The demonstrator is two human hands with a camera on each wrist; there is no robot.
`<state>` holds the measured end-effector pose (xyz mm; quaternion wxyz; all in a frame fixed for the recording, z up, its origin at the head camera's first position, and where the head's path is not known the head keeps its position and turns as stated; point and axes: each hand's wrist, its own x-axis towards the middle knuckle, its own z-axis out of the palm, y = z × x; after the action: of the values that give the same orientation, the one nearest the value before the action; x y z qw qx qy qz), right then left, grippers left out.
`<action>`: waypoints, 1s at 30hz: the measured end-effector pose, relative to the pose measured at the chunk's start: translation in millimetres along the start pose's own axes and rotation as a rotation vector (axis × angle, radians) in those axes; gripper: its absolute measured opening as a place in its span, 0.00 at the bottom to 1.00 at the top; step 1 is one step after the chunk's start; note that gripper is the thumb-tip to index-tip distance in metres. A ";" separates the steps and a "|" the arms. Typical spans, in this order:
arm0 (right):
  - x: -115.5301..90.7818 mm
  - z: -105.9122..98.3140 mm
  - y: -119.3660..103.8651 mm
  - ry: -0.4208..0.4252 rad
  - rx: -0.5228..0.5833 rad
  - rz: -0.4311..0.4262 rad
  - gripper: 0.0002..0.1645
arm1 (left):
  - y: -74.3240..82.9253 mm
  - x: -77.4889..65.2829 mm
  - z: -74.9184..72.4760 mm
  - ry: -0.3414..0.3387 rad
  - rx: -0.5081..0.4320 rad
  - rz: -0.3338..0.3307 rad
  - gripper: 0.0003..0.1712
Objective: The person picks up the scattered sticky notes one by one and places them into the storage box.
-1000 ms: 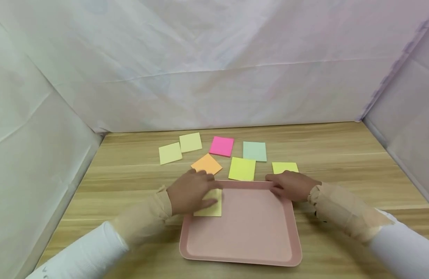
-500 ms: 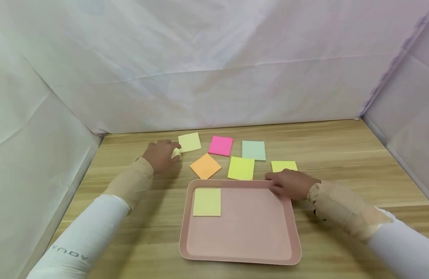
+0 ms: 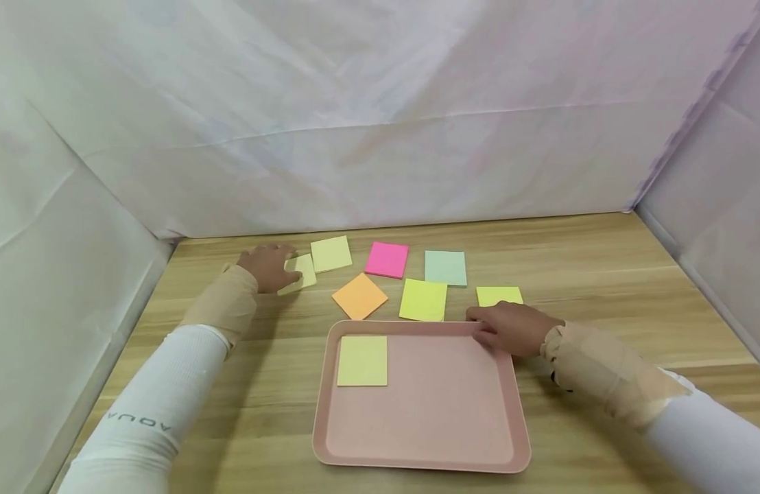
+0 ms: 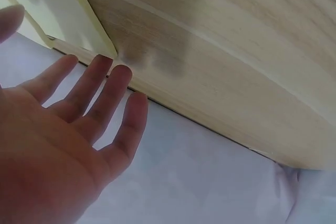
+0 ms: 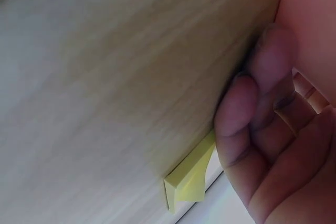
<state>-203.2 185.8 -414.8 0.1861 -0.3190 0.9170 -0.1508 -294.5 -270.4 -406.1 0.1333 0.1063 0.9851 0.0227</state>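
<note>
In the head view, a left hand [image 3: 267,268] is spreading its fingers loosely around a pale yellow pad [image 3: 304,272], gripping nothing; whether it is touching the paper I cannot tell. A second pale pad [image 3: 331,254], flat and squarish, is lying just beside that one. A glossy-looking pink tray [image 3: 438,405], a rounded rectangle with a raised rim, is sitting on the wood-grained table [image 3: 602,274], and a smooth cream-yellow pad [image 3: 362,361] is resting in its far left corner. The right hand [image 3: 514,327] is curling its fingers over the tray's far right corner, holding the rim. Beyond the tray, an orange pad [image 3: 359,296] is lying turned like a diamond, while a magenta pad [image 3: 387,260], a mint pad [image 3: 445,267] and a lime pad [image 3: 423,300] are lying near it; another lime pad [image 3: 499,295] is showing partly behind the right hand. Creased white cloth [image 3: 380,165] is hanging behind. In the left wrist view, the left hand's fingers are stretching out, slightly bent, with pale paper near their tips and streaky wood beyond. In the right wrist view, bent fingers are pressing close by the tray's smooth pink wall, and a thick-edged yellow block [image 5: 191,174] is lying beside them.
</note>
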 end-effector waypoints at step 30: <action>-1.8 1.7 0.6 0.012 -0.011 0.014 0.02 | -5.4 -16.8 -9.1 0.099 -0.069 0.097 0.30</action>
<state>-201.5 187.1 -416.1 0.1801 -0.3127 0.9211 -0.1465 -282.2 -279.5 -393.3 0.0866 0.1482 0.9828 0.0681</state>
